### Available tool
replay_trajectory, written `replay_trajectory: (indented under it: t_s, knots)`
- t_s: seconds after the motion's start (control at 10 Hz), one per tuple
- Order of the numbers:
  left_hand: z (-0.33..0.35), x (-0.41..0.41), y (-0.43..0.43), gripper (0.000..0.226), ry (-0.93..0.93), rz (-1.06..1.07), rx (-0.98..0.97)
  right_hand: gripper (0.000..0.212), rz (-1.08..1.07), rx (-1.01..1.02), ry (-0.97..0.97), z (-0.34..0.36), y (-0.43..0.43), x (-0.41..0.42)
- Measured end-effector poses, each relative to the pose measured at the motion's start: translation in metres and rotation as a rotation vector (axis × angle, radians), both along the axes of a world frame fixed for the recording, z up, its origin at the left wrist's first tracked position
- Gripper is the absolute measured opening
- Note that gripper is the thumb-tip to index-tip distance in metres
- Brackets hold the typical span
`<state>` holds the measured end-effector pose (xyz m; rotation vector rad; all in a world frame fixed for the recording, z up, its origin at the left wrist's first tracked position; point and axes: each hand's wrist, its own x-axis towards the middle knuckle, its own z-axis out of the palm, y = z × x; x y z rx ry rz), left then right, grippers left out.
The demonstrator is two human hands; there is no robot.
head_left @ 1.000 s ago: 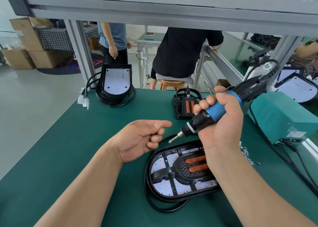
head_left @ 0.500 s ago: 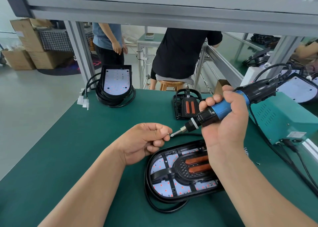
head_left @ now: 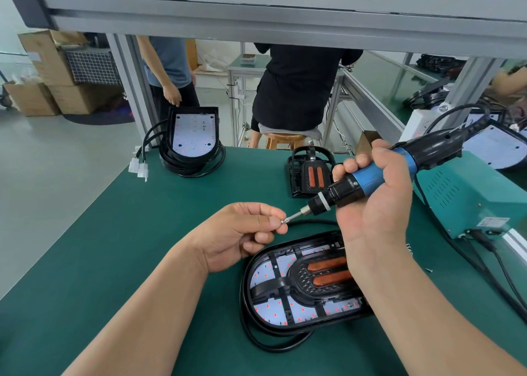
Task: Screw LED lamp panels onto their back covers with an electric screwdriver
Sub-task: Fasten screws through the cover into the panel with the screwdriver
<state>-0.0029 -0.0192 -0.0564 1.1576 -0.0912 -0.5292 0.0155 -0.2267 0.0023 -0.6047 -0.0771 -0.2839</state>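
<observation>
Your left hand (head_left: 236, 233) pinches a screw (head_left: 282, 221) at the tip of the screwdriver (head_left: 368, 177), which your right hand (head_left: 376, 204) grips with curled fingers, above the lamp panel (head_left: 273, 276) lying on the table (head_left: 114, 247) between your forearms. The table's left edge is well apart from your left arm; a teal box (head_left: 470, 193) stands near on your right.
</observation>
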Motion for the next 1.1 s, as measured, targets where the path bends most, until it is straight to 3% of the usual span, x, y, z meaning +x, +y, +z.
replay_trajectory:
  t_s: [0.8, 1.1]
  knots:
    - [0.0018, -0.0004, 0.0000, 0.011, -0.032, 0.042, 0.060, 0.014, -0.028, -0.109, -0.045, -0.0017, 0.0072, -0.0026]
    - [-0.0014, 0.0016, 0.0006, 0.013, -0.061, 0.070, 0.080, 0.011, -0.074, -0.115, 0.067, -0.0076, 0.0086, 0.0046]
